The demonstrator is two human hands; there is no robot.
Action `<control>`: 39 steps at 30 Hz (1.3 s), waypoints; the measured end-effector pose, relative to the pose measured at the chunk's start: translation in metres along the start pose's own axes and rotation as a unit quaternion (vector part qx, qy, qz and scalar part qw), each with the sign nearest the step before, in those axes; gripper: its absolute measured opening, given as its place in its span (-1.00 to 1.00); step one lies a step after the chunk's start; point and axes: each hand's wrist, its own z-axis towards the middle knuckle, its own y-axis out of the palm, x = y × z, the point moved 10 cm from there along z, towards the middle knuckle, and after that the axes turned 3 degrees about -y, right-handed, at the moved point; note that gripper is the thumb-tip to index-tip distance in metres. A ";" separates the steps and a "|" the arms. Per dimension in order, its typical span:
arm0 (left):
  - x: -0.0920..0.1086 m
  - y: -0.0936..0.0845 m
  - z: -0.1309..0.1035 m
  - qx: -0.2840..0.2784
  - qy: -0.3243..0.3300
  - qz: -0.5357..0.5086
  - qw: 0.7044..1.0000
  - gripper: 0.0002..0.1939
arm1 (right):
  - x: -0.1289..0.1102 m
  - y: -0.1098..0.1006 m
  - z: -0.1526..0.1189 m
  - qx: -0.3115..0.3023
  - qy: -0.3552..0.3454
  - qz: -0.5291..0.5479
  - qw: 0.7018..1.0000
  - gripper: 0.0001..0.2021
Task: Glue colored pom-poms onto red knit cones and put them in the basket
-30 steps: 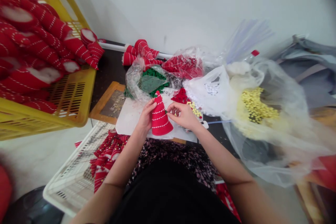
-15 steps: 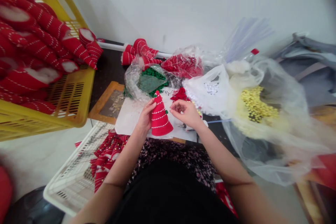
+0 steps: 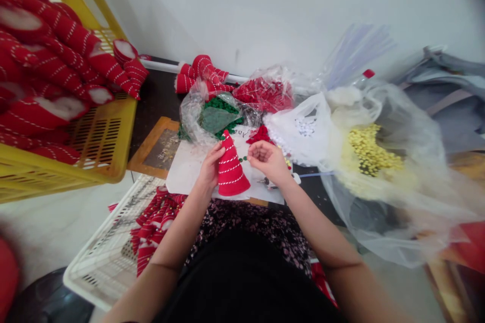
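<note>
A red cone with white stitched stripes (image 3: 232, 174) stands tip up above the white paper (image 3: 189, 166), and my left hand (image 3: 210, 166) grips its left side. Small green pompoms sit near its tip and on its right edge. Just right of the cone, my right hand (image 3: 268, 160) is closed in a pinch, with a small green pompom (image 3: 245, 158) at its fingertips. A glue gun (image 3: 268, 182) lies on the paper below my right hand. Behind the cone is a clear bag of green pompoms (image 3: 217, 116).
At left are a yellow crate (image 3: 113, 156) of red striped cones and a white basket (image 3: 81, 262) below it. Bags of red pompoms (image 3: 267, 93), white pompoms (image 3: 305, 126) and yellow pompoms (image 3: 369, 149) stand behind and to the right. A wood-framed board (image 3: 146, 156) lies left of the paper.
My right hand has shifted slightly right, away from the cone, and the green pompom at its fingertips now shows. My left hand and the cone have hardly moved.
</note>
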 end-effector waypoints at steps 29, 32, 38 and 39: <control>-0.003 0.007 -0.006 -0.016 -0.015 0.002 1.000 -0.57 | -0.030 0.000 -0.010 -0.001 -0.048 -0.107 0.993 -0.85; -0.005 0.007 -0.005 -0.013 -0.022 -0.011 1.000 -0.57 | -0.020 0.010 -0.010 -0.061 -0.025 -0.093 0.994 -0.86; -0.007 0.014 -0.007 -0.021 -0.040 -0.016 0.999 -0.57 | -0.021 0.017 -0.011 -0.065 -0.034 -0.053 0.996 -0.86; -0.007 0.014 -0.008 -0.021 -0.042 -0.017 0.999 -0.57 | -0.022 0.009 -0.009 -0.042 -0.044 -0.045 0.997 -0.85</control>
